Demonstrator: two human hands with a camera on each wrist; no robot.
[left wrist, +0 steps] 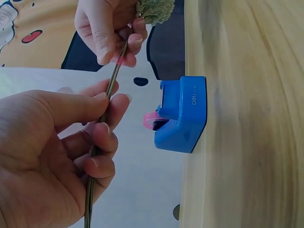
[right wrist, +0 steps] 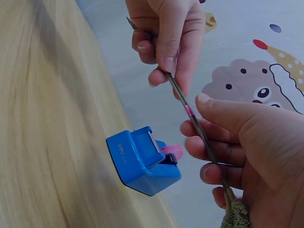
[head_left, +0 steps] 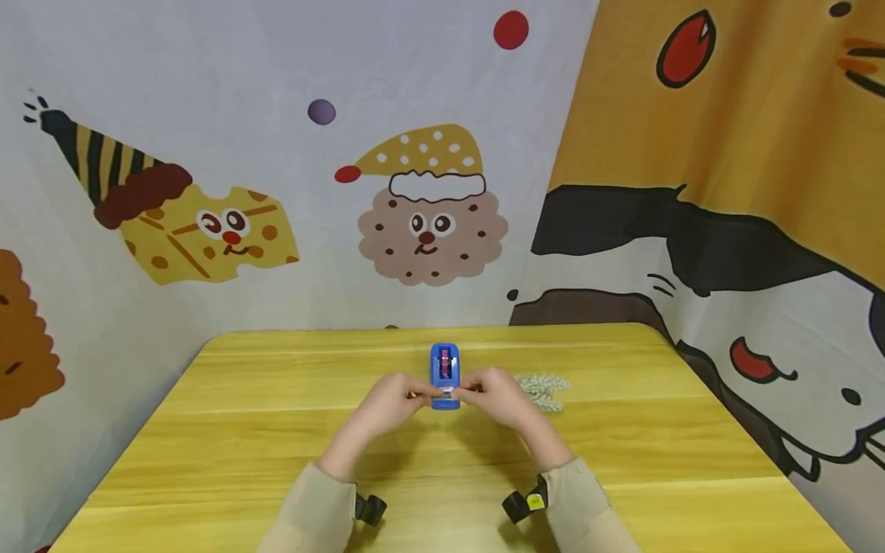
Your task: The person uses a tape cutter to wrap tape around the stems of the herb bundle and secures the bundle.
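Observation:
A bunch of dried flowers (head_left: 545, 390) with pale green heads and thin brown stems (left wrist: 90, 190) is held in the air by both hands. My left hand (head_left: 394, 399) grips the lower stems between thumb and curled fingers. Closer to the heads, my right hand (head_left: 498, 395) has its fingers curled round the stems, thumb tip beside a band of pink tape (right wrist: 189, 110). That band wraps the stems between the two hands. Just beyond them stands a blue tape dispenser (left wrist: 192, 114) with a pink roll (right wrist: 173, 151) in it; the hands are apart from it in the wrist views.
The dispenser stands on a wood-grain table (head_left: 276, 468). Behind the table hangs a cloth backdrop (head_left: 263, 69) printed with cartoon figures. A black wrist camera (head_left: 369, 508) is strapped at the left sleeve, and another black camera (head_left: 515, 507) at the right one.

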